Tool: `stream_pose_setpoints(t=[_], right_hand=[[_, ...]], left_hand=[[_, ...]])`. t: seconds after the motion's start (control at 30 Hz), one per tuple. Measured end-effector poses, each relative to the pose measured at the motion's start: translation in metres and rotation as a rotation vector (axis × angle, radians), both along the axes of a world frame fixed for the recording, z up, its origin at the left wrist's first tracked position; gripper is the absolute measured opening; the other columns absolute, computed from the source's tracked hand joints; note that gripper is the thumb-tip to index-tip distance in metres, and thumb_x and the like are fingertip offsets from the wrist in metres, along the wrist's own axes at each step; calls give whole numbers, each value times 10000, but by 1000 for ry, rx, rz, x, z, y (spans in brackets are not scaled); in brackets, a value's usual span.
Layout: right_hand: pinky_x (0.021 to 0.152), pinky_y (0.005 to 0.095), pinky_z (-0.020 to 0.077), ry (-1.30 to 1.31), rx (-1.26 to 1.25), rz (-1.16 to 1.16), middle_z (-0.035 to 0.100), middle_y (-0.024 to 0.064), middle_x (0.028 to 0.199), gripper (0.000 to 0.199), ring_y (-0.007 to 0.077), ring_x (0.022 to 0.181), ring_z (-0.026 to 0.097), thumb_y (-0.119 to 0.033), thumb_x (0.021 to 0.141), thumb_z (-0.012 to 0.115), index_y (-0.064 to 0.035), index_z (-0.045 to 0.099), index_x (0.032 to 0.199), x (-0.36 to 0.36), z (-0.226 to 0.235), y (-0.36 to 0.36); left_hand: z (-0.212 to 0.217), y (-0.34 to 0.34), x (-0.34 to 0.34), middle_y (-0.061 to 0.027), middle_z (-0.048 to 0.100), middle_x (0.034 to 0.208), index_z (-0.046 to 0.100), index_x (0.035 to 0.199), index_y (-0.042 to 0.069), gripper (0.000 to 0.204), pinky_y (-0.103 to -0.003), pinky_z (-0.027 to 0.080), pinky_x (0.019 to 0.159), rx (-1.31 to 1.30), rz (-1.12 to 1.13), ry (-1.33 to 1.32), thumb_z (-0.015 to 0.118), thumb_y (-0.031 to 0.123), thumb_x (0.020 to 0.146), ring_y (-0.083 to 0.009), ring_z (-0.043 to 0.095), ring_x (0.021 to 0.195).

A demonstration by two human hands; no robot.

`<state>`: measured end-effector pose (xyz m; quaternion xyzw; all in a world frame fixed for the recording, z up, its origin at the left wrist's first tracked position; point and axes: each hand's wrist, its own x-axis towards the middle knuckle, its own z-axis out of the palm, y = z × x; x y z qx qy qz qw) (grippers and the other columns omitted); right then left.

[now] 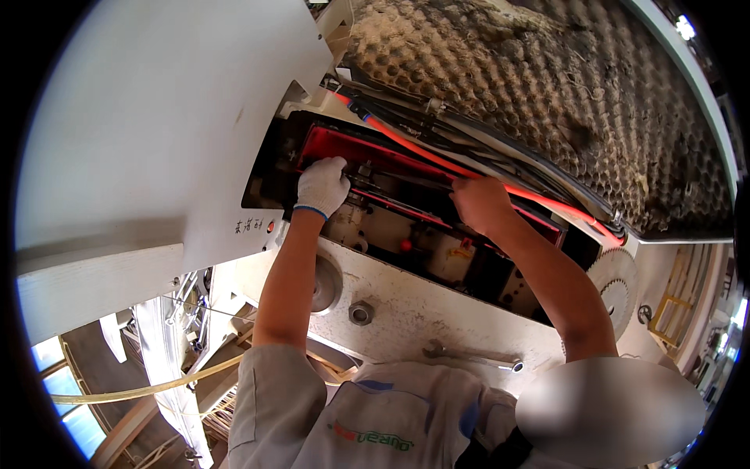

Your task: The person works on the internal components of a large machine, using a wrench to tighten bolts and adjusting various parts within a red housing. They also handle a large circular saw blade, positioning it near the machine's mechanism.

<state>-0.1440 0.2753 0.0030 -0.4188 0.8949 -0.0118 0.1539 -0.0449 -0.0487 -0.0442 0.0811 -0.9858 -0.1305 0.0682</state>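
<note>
My left hand [322, 187], in a white knit glove with a blue cuff, is closed at the left part of a long red-edged opening [344, 144] in a machine. What its fingers grip is hidden. My bare right hand [482, 205] is further right over the same opening, its fingers curled in beside an orange hose [414, 146]; what they hold cannot be made out. Thin dark rods and a rail [406, 209] run lengthwise between the two hands. Below them in the recess are pale metal parts and a small red knob [405, 245].
On the cream machine top [406, 320] lie a wrench [476, 358], a large hex nut [361, 313] and a round metal disc [326, 285]. Circular saw blades [613, 275] are at the right. Black cables [469, 141] run under a raised cover with dirty honeycomb-textured lining [531, 86]. A grey panel [156, 117] stands left.
</note>
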Motion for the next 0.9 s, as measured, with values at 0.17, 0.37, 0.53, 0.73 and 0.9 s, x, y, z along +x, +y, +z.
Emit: stream_pose_setpoints(t=[0.17,0.37,0.53,0.73,0.9], right_hand=[[598,475,535,97,-133,4,672,154,697,218,380,671,671,-257,910,667,-54,636,836,8,-13,9],[608,472,549,90,5,61,676,158,713,135,361,701,688,-153,852,639,-24,664,882,0,19,-9],[612,442,570,91,157,171,697,123,726,90,333,709,704,-96,783,653,-53,732,791,0,79,-67],[647,458,570,142,139,290,706,140,758,125,350,712,699,-93,781,633,-38,730,726,-8,103,-103],[646,462,568,112,198,256,700,141,750,128,347,717,702,-84,796,620,-40,736,770,-6,105,-104]], left_hand=[[-14,-4,5,-110,670,876,642,881,97,134,-470,534,779,-37,-52,81,671,135,756,-344,657,882],[-15,2,-2,-122,663,836,636,800,84,90,-487,521,754,-174,17,-8,675,142,744,-353,647,813],[-21,-3,1,-109,659,773,631,732,100,89,-480,515,740,-189,20,86,695,162,727,-349,656,776],[-27,-4,-2,-122,673,790,654,743,97,90,-485,525,737,-210,55,40,700,173,729,-356,666,785],[-26,-6,1,-117,674,781,665,731,100,78,-477,525,737,-238,72,8,696,171,732,-346,668,776]])
